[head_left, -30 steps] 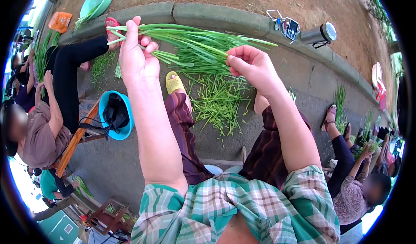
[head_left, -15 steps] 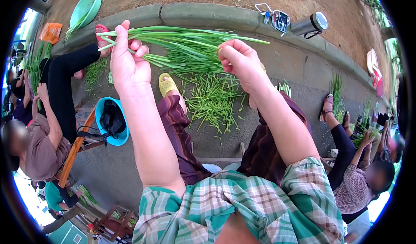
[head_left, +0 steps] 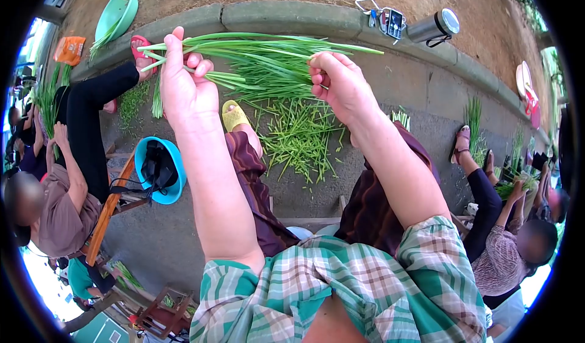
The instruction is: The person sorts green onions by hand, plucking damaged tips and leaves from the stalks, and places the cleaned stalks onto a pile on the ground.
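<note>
My left hand is closed around the ends of several long green chive stalks, its thumb pressed along them. The stalks stretch to the right, toward my right hand. That hand pinches one or more stalks between thumb and fingers, and a pale stalk end sticks out past it. Below the hands, a heap of long chives lies on the ground. Short cut chive pieces are scattered between my feet, and a yellow slipper shows on the left.
A blue bucket with a black bag in it stands at left, by a wooden bench. Along the kerb are a phone and a steel flask. A green basin sits at upper left. Other people sit on both sides, handling green stalks.
The view has shifted slightly. Both hands keep their hold on the chives, in nearly the same place.
</note>
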A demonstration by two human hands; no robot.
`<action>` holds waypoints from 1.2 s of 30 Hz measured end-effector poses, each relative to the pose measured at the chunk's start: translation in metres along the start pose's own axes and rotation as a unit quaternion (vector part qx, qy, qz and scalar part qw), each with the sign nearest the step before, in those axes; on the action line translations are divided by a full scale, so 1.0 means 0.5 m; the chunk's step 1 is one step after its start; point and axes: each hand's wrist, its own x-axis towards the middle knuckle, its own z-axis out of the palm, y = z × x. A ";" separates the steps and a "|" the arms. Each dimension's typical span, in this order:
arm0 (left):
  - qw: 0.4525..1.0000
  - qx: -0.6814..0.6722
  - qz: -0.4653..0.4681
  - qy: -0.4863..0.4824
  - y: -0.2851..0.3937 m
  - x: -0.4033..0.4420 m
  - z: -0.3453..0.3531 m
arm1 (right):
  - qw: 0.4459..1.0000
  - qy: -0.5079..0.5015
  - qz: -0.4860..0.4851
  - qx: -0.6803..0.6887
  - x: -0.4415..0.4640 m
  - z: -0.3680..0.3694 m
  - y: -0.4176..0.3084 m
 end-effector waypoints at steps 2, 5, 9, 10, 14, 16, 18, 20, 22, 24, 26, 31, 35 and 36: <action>1.000 -0.001 0.000 0.004 -0.005 -0.001 -0.002 | 1.000 0.004 -0.002 0.003 0.001 -0.002 0.000; 1.000 -0.009 -0.006 0.000 -0.014 0.000 -0.003 | 1.000 0.019 -0.008 0.013 0.003 -0.006 -0.003; 1.000 -0.009 -0.011 0.008 -0.020 0.002 0.001 | 0.999 0.031 -0.014 0.016 0.008 -0.011 -0.008; 1.000 -0.006 -0.005 0.013 -0.022 0.002 0.002 | 0.999 0.035 -0.017 0.019 0.009 -0.012 -0.010; 0.998 -0.023 0.052 0.003 0.004 0.020 -0.021 | 0.996 0.066 -0.042 0.038 0.028 -0.052 -0.027; 0.998 -0.037 0.047 0.001 0.032 0.028 -0.037 | 0.995 0.063 -0.068 0.041 0.027 -0.070 -0.048; 0.998 -0.047 0.051 0.004 0.050 0.031 -0.049 | 0.996 0.035 -0.072 0.041 0.025 -0.084 -0.063; 0.996 -0.080 0.032 0.013 0.063 0.028 -0.056 | 0.995 0.050 -0.077 0.033 0.021 -0.083 -0.072; 0.995 -0.092 0.025 0.009 0.074 0.032 -0.062 | 0.996 0.034 -0.066 0.041 0.024 -0.090 -0.073; 0.994 -0.108 -0.006 -0.014 0.084 0.034 -0.069 | 0.997 0.019 -0.055 0.047 0.026 -0.094 -0.073; 0.994 -0.110 -0.011 -0.026 0.092 0.037 -0.076 | 0.997 0.001 -0.045 0.058 0.027 -0.096 -0.073; 0.995 -0.094 -0.021 -0.036 0.103 0.040 -0.079 | 0.999 -0.033 -0.023 -0.018 0.028 -0.105 -0.070; 0.995 -0.095 -0.028 -0.033 0.108 0.047 -0.085 | 0.994 -0.064 0.014 -0.089 0.018 -0.101 -0.066; 0.994 -0.097 -0.030 -0.034 0.108 0.046 -0.085 | 0.990 -0.077 0.026 -0.117 0.016 -0.100 -0.065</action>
